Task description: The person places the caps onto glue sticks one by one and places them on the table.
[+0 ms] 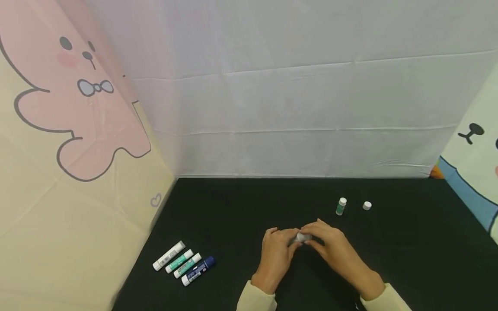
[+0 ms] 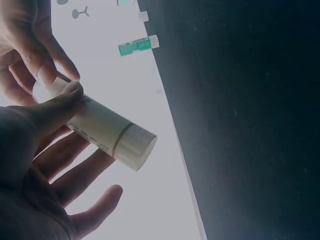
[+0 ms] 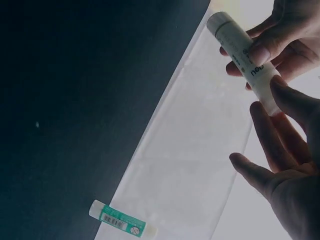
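Observation:
A white glue stick (image 3: 242, 55) with small dark print is held in the air between both hands. My left hand (image 1: 275, 255) grips it around the barrel, thumb pressed on one side and fingers behind. At the other end of the stick, my right hand (image 1: 336, 250) pinches between thumb and fingertips. In the left wrist view the stick (image 2: 102, 122) tilts down to the right, its far white end sticking out past the left fingers. From the head view the hands cover most of it.
Several glue sticks lie side by side at the left: a white one (image 1: 169, 256), two green ones, and a dark blue one (image 1: 198, 271). Beyond the right hand are a small green-and-white glue stick (image 1: 340, 207) and a loose white cap (image 1: 367, 206) on the black table (image 1: 241, 203).

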Motion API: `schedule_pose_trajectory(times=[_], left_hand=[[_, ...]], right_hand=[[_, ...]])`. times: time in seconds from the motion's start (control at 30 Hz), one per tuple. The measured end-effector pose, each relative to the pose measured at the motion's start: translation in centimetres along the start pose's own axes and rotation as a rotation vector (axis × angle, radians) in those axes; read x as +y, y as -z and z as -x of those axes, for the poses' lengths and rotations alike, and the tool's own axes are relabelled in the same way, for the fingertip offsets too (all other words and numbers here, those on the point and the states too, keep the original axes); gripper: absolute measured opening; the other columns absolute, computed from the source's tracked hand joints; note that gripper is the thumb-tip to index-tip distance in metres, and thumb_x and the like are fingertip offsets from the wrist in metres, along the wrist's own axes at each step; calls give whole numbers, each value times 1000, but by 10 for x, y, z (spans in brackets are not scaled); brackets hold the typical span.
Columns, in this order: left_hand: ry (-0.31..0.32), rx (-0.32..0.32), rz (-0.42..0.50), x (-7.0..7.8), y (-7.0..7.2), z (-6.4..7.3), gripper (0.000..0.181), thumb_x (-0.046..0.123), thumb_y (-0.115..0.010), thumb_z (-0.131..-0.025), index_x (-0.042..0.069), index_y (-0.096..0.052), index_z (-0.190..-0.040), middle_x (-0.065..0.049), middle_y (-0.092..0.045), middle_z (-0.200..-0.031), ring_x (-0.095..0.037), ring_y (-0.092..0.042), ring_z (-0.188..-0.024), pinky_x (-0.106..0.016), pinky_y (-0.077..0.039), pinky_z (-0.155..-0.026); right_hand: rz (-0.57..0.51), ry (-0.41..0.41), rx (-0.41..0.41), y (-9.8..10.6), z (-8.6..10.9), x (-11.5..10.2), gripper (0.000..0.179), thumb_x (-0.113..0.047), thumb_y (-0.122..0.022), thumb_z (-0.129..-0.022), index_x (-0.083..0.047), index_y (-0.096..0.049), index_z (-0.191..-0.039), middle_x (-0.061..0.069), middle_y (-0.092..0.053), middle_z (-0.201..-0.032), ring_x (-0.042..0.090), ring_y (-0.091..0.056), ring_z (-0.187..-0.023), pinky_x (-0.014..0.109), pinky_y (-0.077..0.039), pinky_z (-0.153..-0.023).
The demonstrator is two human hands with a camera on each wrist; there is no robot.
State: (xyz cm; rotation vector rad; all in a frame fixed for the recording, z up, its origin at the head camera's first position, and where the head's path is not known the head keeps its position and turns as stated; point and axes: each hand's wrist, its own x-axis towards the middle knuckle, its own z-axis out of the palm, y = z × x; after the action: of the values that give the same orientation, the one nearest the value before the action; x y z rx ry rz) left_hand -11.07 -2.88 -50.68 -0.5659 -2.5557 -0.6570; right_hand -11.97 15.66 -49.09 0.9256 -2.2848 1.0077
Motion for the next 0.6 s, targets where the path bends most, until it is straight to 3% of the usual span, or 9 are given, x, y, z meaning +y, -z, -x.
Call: schedule_pose_trajectory(times=[0.07,0.17,0.23,0.5,0.6], left_hand=[[-9,2,-35,0,0,1,26,23,-90,-79,21,-82,-104,8,-81,-104,-6,-76,-91,-45,-56,-93],[-27,11,-72,-2,0,3,25,25,-91,-77,22,-80,-100,9,-81,-99,-5,-75,-87,-44,-56,-92],[-36,16,-94,-2,0,5,24,25,-91,-76,22,-79,-97,10,-81,-96,-5,-75,-83,-43,-55,-91],[-60,30,-144,2,1,4,25,25,-93,-72,20,-79,-92,9,-80,-88,-4,-74,-76,-44,-56,-93],[-58,63,-143,4,1,3,25,24,-93,-72,20,-79,-93,9,-81,-90,-4,-74,-77,-43,-57,-93]], right_hand=[[2,-7,2,-2,1,0,51,17,-89,-63,-10,-77,-105,-3,-77,-105,15,-75,-94,50,-51,-108],[-10,-10,6,-5,3,0,52,17,-89,-63,-11,-77,-105,-4,-78,-104,15,-76,-94,26,-34,-121],[-29,-5,8,-6,4,1,53,18,-89,-62,-11,-77,-105,-4,-78,-104,14,-76,-93,15,-20,-120],[-73,2,26,-9,6,2,54,21,-88,-60,-9,-77,-104,-1,-79,-102,17,-76,-92,16,-19,-121],[-72,7,56,-9,5,-1,56,22,-88,-59,-8,-77,-105,1,-79,-104,20,-76,-93,15,-19,-122]])
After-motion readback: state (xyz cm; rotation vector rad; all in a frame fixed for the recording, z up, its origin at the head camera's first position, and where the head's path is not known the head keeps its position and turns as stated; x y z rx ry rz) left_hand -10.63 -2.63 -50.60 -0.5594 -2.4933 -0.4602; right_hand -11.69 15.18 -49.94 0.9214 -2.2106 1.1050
